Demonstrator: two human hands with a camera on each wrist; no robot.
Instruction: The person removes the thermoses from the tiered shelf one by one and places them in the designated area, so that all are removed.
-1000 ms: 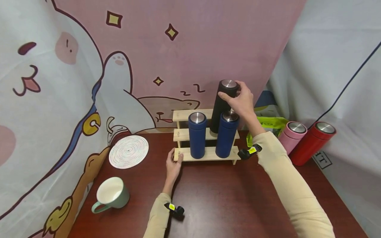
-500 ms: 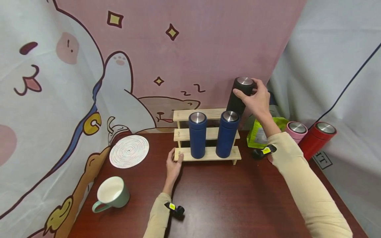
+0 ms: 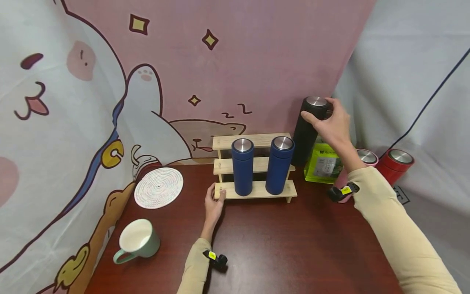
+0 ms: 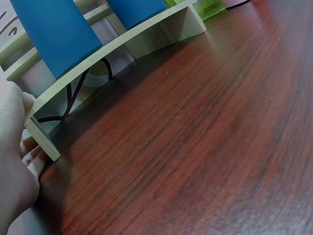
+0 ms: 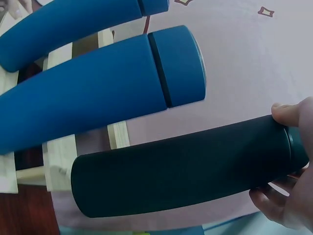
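The front-left corner of the wooden rack [image 3: 224, 166] is gripped by the left hand [image 3: 214, 206], apparently so that it is steadied beneath the two blue bottles [image 3: 242, 171]. The black bottle [image 3: 306, 134] is clasped near its cap [image 3: 316, 101] by the right hand [image 3: 335, 123], presumably so that its base is left free; its body is held below that hand, just beyond the rack's right edge, near the tabletop's [image 3: 271, 245] back edge.
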